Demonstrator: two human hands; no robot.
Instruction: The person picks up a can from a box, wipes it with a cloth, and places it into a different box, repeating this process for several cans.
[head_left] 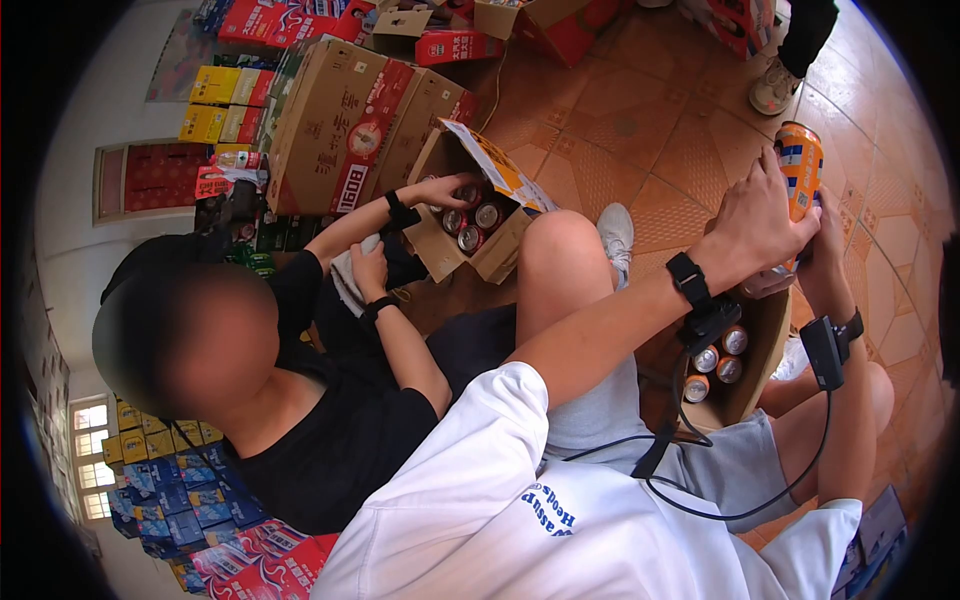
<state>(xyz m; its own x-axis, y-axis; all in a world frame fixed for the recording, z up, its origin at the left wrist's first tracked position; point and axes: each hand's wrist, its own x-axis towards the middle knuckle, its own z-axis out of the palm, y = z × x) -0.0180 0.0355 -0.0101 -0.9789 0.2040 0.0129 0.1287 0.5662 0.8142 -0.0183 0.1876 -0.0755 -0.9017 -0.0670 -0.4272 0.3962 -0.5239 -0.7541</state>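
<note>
An orange and blue drink can [803, 165] is held up at the right, its top end pointing up in the view. My left hand [762, 212] is closed around its side. My right hand [826, 250] is closed at the can's lower end, partly hidden behind my left hand and the can. Below my hands, between my legs, stands an open cardboard box [765, 372] with several orange-sided cans [730, 370] in it, silver tops up. My forearms hide part of this box.
Beside me on the left, a co-worker in black reaches one hand [448, 190] into another carton [430, 245] of cans and holds a grey cloth [350, 275] in the other. Large cartons [330, 130] stand behind. A cable [740, 515] hangs across my lap. Another person's shoe [773, 88] is on the tiles.
</note>
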